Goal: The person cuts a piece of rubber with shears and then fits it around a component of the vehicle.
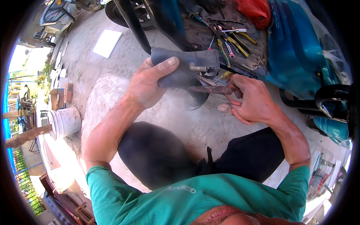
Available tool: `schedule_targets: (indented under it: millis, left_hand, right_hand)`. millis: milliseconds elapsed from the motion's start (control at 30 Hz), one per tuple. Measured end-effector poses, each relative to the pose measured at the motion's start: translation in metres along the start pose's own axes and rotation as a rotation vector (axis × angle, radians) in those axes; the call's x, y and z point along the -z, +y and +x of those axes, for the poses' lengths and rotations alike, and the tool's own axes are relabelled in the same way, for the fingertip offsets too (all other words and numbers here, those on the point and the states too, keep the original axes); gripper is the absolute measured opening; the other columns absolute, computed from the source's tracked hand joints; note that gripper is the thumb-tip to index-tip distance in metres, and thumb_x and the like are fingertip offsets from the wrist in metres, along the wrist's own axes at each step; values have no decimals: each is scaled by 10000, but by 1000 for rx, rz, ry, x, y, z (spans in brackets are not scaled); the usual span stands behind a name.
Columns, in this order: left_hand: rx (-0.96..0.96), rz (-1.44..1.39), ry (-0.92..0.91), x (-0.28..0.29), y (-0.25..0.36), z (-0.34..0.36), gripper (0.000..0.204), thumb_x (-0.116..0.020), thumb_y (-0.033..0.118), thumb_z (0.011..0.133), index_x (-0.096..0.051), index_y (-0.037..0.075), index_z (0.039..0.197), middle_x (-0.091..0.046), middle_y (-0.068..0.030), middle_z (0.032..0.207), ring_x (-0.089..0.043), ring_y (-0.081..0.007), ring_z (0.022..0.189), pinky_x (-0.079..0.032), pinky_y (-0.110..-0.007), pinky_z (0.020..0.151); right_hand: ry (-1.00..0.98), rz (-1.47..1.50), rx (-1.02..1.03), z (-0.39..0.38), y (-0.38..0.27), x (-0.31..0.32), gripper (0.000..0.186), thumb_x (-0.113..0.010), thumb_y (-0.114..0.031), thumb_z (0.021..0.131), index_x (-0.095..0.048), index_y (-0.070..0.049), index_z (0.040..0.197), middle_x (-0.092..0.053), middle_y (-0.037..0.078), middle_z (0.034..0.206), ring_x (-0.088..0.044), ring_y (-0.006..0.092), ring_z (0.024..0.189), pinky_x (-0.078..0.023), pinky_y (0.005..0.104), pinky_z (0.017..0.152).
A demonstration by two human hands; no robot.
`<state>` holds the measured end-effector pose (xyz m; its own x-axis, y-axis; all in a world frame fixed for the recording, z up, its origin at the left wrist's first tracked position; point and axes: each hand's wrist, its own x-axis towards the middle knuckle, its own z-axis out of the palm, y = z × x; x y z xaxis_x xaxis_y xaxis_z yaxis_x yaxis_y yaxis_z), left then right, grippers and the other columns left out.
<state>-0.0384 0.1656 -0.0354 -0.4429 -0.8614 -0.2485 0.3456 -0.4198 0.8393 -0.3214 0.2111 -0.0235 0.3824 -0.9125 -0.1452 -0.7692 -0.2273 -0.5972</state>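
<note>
My left hand [150, 80] grips a folded piece of black rubber inner tube [174, 77], thumb on top. A metal valve stem [198, 68] sticks out near the tube's right end. In my right hand [251, 97] is a pair of scissors [213, 90] with rusty blades and orange-red handles. The blades are spread and point left, at the lower right edge of the rubber. Whether they touch it I cannot tell. A dark, rounded flap [197, 98] hangs below the blades.
Pliers [240, 45], wrenches [229, 50] and other tools lie on a dark vehicle floor ahead, beside a red plastic bag [255, 13]. Teal bodywork [290, 45] stands to the right. At left are a white bucket [67, 122] and a white sheet [107, 44] on concrete.
</note>
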Motion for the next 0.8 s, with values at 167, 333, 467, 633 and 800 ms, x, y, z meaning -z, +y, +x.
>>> schedule_targets:
  millis: [167,333,467,633,800]
  left_hand:
    - [-98,11,-16,2,12,-2,329,-584,256,1002,-591,10,1220,-676,-163,1155,-656,-257,1066,-499,-432,982]
    - [-136,33,11,-5,8,0,353,-585,272,1000,-601,-5,1219,-677,-166,1149,-655,-255,1062,-501,-414,977]
    - [-162,100,8,-11,4,3,362,-607,279,987,-619,-8,1206,-684,-163,1131,-659,-243,1054,-509,-412,968]
    - [-158,106,6,-13,5,4,367,-648,273,958,-629,-8,1194,-692,-155,1098,-667,-239,1021,-527,-407,932]
    - [-131,41,-46,-14,4,8,311,-673,138,918,-632,-8,1189,-699,-118,1096,-678,-189,936,-548,-323,784]
  right_hand:
    - [-125,171,-58,3,7,6,648,-807,-594,695,-613,-10,897,-561,106,748,-566,270,708,-448,415,671]
    - [-117,360,-52,5,16,-9,764,-690,-726,750,-611,12,931,-541,116,792,-532,245,739,-432,425,675]
    - [-150,403,-39,8,13,-8,841,-618,-786,767,-613,33,961,-563,152,846,-559,274,800,-446,438,711]
    - [-168,429,-58,8,11,-7,872,-585,-798,783,-622,46,1002,-588,182,881,-585,304,844,-462,454,752]
    - [-178,520,-40,5,12,-9,891,-543,-791,821,-635,65,1047,-603,207,904,-601,322,872,-471,460,767]
